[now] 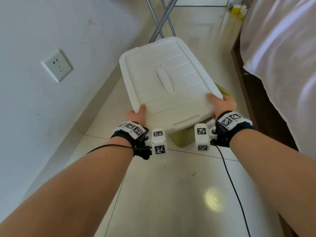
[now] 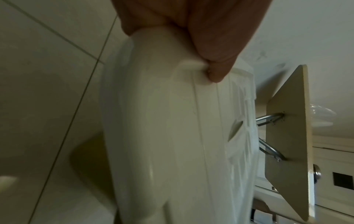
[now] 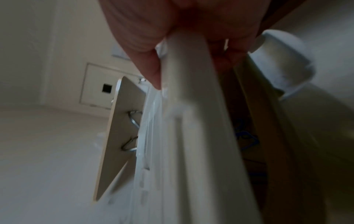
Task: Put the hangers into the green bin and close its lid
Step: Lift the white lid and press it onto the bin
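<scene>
Holding the white lid (image 1: 168,81) by its two near corners, we have it tilted, the near edge low and the far edge raised away from us, above the green bin (image 1: 183,138). Only parts of that bin show: one olive corner just below and between our two grips, and a sliver of rim just beyond the right grip. Whether the lid touches the bin anywhere, we cannot tell.

Beyond the far edge of the lid, well away from both grips, stand the crossed metal legs of a folding table (image 1: 162,19), whose pale top (image 2: 289,136) the left wrist view shows from below. A bed with white bedding (image 1: 280,53) runs along the outer side of our right grip, and a wall socket (image 1: 57,65) sits out past the left grip.

Our left hand (image 1: 136,115) clasps the near left corner, thumb on top of the lid and the fingers hidden under it. Our right hand (image 1: 223,104) clamps the near right corner the same way, thumb pressed on top and fingers (image 3: 226,57) curled beneath the rim. In the right wrist view, something blue (image 3: 246,136) shows dimly under the lid inside the bin; we cannot make out whether it is a hanger.
</scene>
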The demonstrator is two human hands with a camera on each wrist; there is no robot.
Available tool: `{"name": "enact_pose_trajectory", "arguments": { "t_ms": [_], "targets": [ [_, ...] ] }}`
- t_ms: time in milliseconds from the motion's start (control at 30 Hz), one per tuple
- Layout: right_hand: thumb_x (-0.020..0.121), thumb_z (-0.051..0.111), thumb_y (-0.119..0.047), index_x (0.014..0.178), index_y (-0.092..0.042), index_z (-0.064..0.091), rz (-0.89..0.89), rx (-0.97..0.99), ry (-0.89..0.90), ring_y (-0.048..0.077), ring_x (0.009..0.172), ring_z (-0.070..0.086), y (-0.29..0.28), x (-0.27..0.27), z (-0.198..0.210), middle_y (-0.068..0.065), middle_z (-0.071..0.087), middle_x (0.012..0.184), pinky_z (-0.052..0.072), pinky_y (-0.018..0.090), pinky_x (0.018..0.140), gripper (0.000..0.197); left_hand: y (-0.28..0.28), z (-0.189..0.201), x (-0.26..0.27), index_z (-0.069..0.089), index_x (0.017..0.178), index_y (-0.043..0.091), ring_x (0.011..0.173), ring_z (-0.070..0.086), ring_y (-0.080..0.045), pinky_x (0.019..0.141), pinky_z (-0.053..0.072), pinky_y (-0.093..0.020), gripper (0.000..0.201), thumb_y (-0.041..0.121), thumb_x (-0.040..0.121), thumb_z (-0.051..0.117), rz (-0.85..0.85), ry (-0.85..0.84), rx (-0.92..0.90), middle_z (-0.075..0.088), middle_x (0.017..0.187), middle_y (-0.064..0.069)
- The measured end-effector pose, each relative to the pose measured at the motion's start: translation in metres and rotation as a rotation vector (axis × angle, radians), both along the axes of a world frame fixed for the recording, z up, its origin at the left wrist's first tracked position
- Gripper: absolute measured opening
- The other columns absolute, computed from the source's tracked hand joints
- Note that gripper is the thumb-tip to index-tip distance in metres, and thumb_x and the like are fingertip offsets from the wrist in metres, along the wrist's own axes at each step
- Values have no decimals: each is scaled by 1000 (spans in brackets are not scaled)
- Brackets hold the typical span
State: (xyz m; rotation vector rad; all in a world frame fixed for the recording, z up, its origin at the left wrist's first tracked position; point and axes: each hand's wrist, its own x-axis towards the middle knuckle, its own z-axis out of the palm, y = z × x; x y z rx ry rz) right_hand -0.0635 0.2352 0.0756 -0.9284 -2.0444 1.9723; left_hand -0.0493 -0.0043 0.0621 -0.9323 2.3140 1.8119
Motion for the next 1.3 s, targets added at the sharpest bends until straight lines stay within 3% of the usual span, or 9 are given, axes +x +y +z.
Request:
{"name": "enact_pose_trajectory", "arguments": {
  "t_ms": [67,233,400,533,667,933,1100,1200,1300],
  "targets": [
    [66,73,-31,95,-23,61,-76,-61,1,27,96,67,6,1,-3,4,69,107,56,43,89,32,16,1,-5,50,129,-1,111,60,-33,82,41,-30,55,40,92,53,8,-7,42,62,125,-17],
    [79,64,-25,128,-17,54,-155,-40,2,21,102,61,19,-4,-6,0,63,113,50,33,89,51,46,-1,-13,46,132,1,89,51,-26,81,40,-31,57,39,91,54,26,-36,107,60,111,-14],
    [81,61,-25,134,-17,47,-153,66,-2,22,111,60,23,-8,-12,3,60,126,49,33,95,55,66,-6,-18,42,133,3,97,57,-32,85,42,-33,59,41,90,54,59,-93,134,60,126,-16],
    [86,55,-28,130,-15,49,-142,126,-35,21,94,57,31,-17,-19,1,60,110,43,29,80,47,77,-7,-19,43,132,0,90,52,-29,81,42,-31,56,37,91,54,50,-90,148,59,116,-16],
    [87,53,-30,130,-17,46,-156,149,-61,20,89,54,37,-26,-25,-2,54,100,44,31,81,45,80,-6,-21,41,131,1,105,61,-33,97,50,-40,60,39,87,56,33,-72,120,60,122,-15],
    [88,49,-32,147,-25,28,-134,318,-198,32,133,38,47,-30,-32,6,39,148,35,44,105,62,84,-21,-14,43,128,8,87,56,-26,92,54,-45,56,50,91,45,-113,-83,-20,55,101,-4],
    [86,45,-48,144,-28,32,-61,326,-270,36,124,48,53,-24,-41,10,38,144,38,46,103,63,84,-21,-18,44,128,11,88,62,-27,75,59,-39,51,49,94,37,-112,-120,119,60,104,-8],
    [86,42,-48,143,-27,33,-37,239,-201,32,118,55,51,-25,-44,6,53,135,43,45,102,61,82,-20,-22,51,111,10,82,64,-26,80,58,-42,43,48,92,45,-109,-151,229,60,86,-4],
    [90,39,-46,147,-27,26,-46,220,-187,32,122,52,49,-28,-46,6,51,139,40,44,104,61,77,-20,-26,50,75,12,101,67,-34,94,54,-48,38,48,89,51,-103,-202,249,61,78,-7]
  ]
}}
